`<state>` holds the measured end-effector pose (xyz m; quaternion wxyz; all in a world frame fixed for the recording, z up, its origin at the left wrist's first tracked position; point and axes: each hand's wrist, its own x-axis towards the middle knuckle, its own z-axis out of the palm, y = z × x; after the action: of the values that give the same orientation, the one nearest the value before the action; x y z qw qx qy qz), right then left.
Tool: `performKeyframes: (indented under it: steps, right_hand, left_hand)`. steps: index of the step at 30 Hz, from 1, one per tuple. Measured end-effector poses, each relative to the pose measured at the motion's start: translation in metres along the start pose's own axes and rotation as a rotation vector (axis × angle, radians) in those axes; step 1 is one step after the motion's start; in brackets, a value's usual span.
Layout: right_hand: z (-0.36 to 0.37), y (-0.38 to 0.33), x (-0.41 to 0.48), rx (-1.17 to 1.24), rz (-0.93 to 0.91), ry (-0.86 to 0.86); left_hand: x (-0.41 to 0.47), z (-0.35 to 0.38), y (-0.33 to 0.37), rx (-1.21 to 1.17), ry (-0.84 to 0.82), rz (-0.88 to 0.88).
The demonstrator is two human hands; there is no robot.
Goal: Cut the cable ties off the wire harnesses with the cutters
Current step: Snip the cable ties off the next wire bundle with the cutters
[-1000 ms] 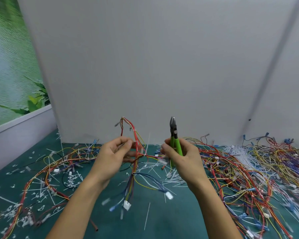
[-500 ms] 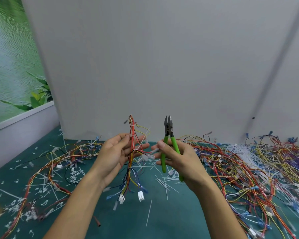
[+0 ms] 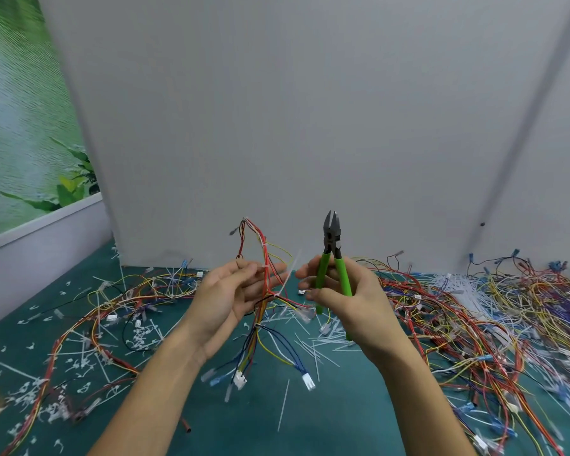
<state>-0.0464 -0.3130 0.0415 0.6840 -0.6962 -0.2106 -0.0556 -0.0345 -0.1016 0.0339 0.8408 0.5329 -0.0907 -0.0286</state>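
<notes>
Though closed a second ago, the cutters (image 3: 331, 243) now stand spread.

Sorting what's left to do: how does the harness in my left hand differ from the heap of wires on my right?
The held harness is one bundle raised off the mat; the heap is many harnesses tangled flat on it. The held harness dangles white connectors below the left hand; the heap sprawls to the frame's edge. Both have red and yellow wires and white ties.
</notes>
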Motion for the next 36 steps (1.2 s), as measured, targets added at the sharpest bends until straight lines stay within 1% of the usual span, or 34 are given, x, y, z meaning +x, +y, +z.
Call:
performKeyframes:
  steps: [4,7,9,13,17,24,28,31,36]
  right_hand:
    - [0.006,0.0,-0.002,-0.078,-0.015,-0.046]
    - [0.01,0.001,-0.003,-0.174,0.013,-0.075]
    - [0.012,0.002,-0.002,-0.235,0.045,-0.064]
    - [0.011,0.006,0.0,-0.28,0.079,-0.01]
    - [0.01,0.009,0.001,-0.351,0.081,0.043]
    - [0.016,0.013,0.001,-0.441,0.046,0.131]
    - [0.021,0.016,0.001,-0.502,-0.011,0.214]
    - [0.022,0.017,0.0,-0.542,-0.032,0.249]
    - [0.021,0.016,-0.002,-0.606,-0.081,0.24]
  left_hand:
    - [0.0,0.006,-0.007,0.216,0.099,-0.004]
    - [0.0,0.009,-0.014,0.262,0.146,0.002]
    - [0.0,0.01,-0.016,0.274,0.141,-0.01]
    - [-0.002,0.01,-0.012,0.224,0.098,-0.06]
    - [-0.003,0.011,-0.007,0.152,0.023,-0.107]
    - [-0.007,0.009,-0.003,0.145,-0.187,-0.152]
    - [-0.011,0.012,-0.003,0.242,-0.317,-0.127]
    - [-0.014,0.014,-0.002,0.336,-0.309,-0.11]
    - [-0.02,0.013,0.006,0.393,-0.332,-0.087]
